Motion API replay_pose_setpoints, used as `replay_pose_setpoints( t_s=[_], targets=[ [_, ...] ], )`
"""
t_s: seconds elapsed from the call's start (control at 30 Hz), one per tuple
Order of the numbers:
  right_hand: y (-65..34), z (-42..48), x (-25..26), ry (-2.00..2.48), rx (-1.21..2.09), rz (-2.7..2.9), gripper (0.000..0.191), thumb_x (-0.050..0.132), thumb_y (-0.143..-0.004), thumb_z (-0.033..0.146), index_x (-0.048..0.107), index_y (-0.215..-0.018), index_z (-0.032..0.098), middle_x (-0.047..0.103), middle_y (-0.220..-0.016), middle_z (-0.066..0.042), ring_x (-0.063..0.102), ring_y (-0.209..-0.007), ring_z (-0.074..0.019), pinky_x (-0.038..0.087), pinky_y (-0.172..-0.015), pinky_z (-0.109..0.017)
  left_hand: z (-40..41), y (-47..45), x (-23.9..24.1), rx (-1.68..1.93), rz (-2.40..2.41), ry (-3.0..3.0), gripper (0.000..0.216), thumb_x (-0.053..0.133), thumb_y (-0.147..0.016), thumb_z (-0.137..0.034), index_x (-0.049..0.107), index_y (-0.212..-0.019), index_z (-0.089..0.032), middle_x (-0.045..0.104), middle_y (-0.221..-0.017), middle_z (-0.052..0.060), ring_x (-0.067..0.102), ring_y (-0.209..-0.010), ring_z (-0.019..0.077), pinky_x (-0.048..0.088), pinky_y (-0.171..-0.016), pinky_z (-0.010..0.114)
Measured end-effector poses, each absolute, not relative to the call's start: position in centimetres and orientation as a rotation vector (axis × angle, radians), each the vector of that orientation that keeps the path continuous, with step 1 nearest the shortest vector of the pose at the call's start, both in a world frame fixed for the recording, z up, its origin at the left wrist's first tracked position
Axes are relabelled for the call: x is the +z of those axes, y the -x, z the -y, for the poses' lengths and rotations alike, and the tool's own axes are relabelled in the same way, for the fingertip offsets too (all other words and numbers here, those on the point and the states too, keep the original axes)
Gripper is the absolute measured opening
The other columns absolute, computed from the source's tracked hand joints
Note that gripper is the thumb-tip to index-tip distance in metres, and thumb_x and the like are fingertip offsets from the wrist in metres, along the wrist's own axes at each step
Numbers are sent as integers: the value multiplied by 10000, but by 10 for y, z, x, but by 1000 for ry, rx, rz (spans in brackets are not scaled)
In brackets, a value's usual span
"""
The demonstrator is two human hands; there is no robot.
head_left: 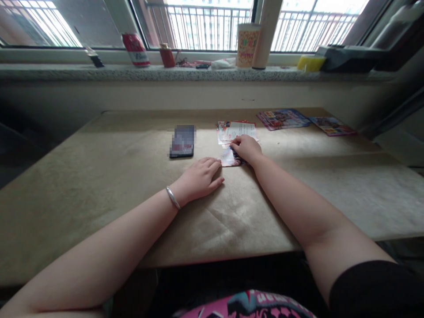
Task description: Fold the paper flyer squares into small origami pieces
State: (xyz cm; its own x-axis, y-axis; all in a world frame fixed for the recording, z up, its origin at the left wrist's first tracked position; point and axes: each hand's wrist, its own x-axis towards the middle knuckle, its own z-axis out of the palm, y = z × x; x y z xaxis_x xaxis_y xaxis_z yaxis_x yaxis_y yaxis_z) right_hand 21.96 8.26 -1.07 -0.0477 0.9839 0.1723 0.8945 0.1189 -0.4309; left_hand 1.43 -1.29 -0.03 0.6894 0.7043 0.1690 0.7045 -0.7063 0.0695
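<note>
Fingers (239,143) of the right hand (247,149) curl over a small glossy colourful paper card (228,158) on the brown paper-covered desk (99,176); whether they pinch it or only press it down, I cannot tell. This card lies near the desk's middle, touching a stack of white-and-red printed cards (240,130). The left hand (200,176) rests flat just beside it, fingers open. A dark rectangular phone (182,141) lies nearby.
</note>
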Motion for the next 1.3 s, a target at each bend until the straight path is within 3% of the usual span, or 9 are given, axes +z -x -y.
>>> replay_pose_setpoints(
  t_s=[0.17, 0.27, 0.43, 0.67, 0.83, 1.1, 1.3],
  targets=[
    [-219, -80, -10, 1818, 286, 1991, 229, 570, -869, 372, 745, -919, 232, 717, -1067, -63, 636, -976, -214, 468, -836, -312, 9, -17, -3, -270, 1139, 2873, 489, 410, -972, -447, 445, -1422, -259, 560, -1270, 87, 487, -1183, 257, 377, -1054, 409],
    [-219, -79, -9, 1819, 274, 1985, 222, 572, -866, 369, 740, -908, 230, 718, -1062, -65, 638, -971, -220, 467, -826, -317, 7, -17, -4, -247, 1130, 2860, 485, 403, -971, -448, 455, -1416, -261, 528, -1322, 88, 467, -1206, 263, 351, -1074, 412],
    [-221, -80, -11, 1802, 268, 1986, 221, 572, -868, 361, 745, -908, 230, 727, -1044, -67, 640, -962, -221, 463, -816, -315, 3, -17, -6, -229, 1142, 2859, 481, 424, -960, -437, 462, -1407, -264, 328, -1551, 48, 431, -1254, 280, 302, -1107, 442],
    [-218, -81, -16, 1568, 480, 2116, 192, 621, -843, 346, 763, -886, 223, 750, -879, -17, 643, -802, -158, 445, -712, -245, 1, -18, -6, -407, 1078, 2874, 384, 402, -976, -382, 587, -1290, -260, 614, -1272, 37, 481, -1192, 259, 340, -1067, 421],
    [-205, -74, -16, 1543, 456, 2175, 176, 627, -829, 339, 769, -843, 235, 753, -892, -21, 651, -828, -169, 443, -722, -251, -4, -14, -4, -439, 1061, 2976, 350, 386, -985, -340, 612, -1218, -209, 599, -1304, 51, 497, -1229, 226, 326, -1108, 411],
    [-200, -71, -17, 1515, 387, 2175, 171, 611, -831, 327, 758, -847, 241, 738, -914, -22, 642, -867, -180, 440, -729, -270, -9, -13, -12, -291, 1275, 2916, 444, 432, -958, -389, 522, -1342, -186, 466, -1455, 81, 357, -1377, 280, 263, -1170, 455],
    [-204, -71, -16, 1510, 462, 2080, 218, 613, -841, 312, 713, -1007, 213, 720, -850, -20, 626, -783, -161, 430, -691, -266, -10, -14, -13, -252, 1288, 2909, 455, 416, -965, -404, 501, -1365, -205, 450, -1465, 78, 352, -1386, 275, 257, -1175, 455]
  ],
)
